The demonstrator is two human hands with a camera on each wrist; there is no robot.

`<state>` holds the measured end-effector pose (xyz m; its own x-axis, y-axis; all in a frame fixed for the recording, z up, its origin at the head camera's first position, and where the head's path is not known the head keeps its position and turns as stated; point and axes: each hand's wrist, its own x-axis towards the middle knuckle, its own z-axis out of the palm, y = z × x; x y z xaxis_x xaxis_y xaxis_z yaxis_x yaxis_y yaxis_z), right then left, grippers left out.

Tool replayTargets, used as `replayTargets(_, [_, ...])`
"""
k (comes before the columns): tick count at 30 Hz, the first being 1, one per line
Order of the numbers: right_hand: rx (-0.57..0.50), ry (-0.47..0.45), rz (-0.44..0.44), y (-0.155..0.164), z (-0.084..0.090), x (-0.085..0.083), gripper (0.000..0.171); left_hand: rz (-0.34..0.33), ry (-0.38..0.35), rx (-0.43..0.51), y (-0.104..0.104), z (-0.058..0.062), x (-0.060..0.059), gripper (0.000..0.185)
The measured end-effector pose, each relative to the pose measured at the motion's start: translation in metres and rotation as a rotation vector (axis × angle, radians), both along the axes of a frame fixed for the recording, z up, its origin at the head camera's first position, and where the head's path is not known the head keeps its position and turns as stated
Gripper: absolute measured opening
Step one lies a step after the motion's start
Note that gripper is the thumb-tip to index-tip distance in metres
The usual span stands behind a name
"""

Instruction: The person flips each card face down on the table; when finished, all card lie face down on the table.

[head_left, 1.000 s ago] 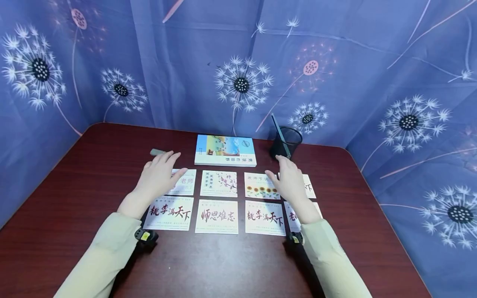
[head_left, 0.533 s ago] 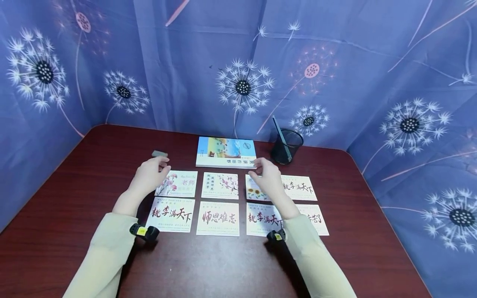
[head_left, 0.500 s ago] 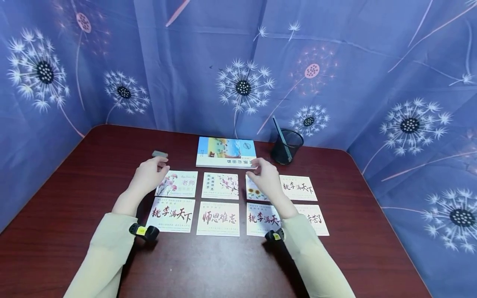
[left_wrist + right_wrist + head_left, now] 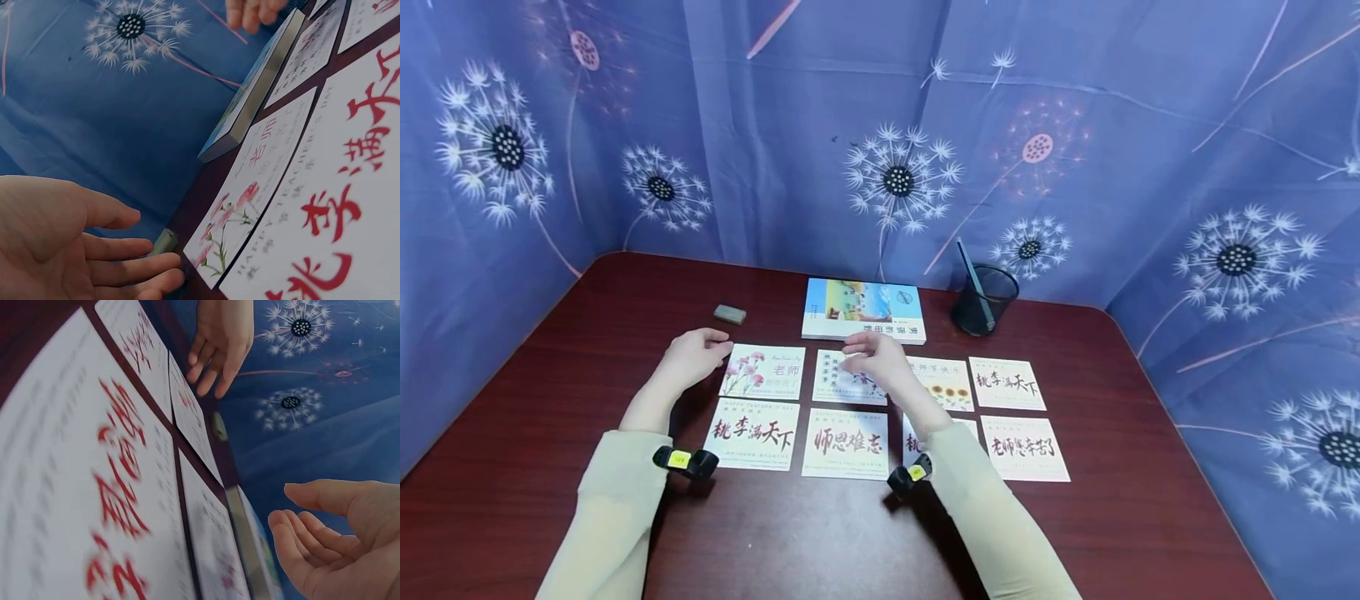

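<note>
8 cards lie in 2 rows of 4 near the table's (image 4: 550, 467) middle; red brush lettering on most, flowers on some. Right hand (image 4: 872, 360) hovers over the blossom card (image 4: 847, 377), 2nd from left in the far row, fingers relaxed and loosely bent, grasping nothing. Book (image 4: 863, 310) just beyond it toward the far edge. Left hand (image 4: 694, 354) released, fingers straight, just left of the carnation card (image 4: 765, 371), not touching. Eraser (image 4: 729, 313) near the left fingertips.
</note>
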<state>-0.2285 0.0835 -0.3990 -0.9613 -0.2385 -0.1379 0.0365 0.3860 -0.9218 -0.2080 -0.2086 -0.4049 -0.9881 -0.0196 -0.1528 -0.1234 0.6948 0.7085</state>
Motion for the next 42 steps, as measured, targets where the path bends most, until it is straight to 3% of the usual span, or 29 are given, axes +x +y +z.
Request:
replayTargets(7, [-0.081,-0.114,0.088,-0.019,-0.011,0.006,0.042,0.027,-0.069,0.144,-0.005,0.000,0.004,0.047])
replayTargets(13, [-0.150,-0.162,0.193,-0.036,-0.014,0.013,0.046,0.058,-0.068,0.210,-0.010,0.002,0.004,0.048])
replayTargets(25, [-0.176,-0.228,0.165,-0.052,-0.018,0.019,0.044,0.140,-0.135,0.358,-0.012,-0.001,0.002,0.049])
replayTargets(42, [-0.163,-0.219,0.183,-0.051,-0.024,0.019,0.046,0.129,-0.181,0.434,-0.014,-0.004,0.003,0.048])
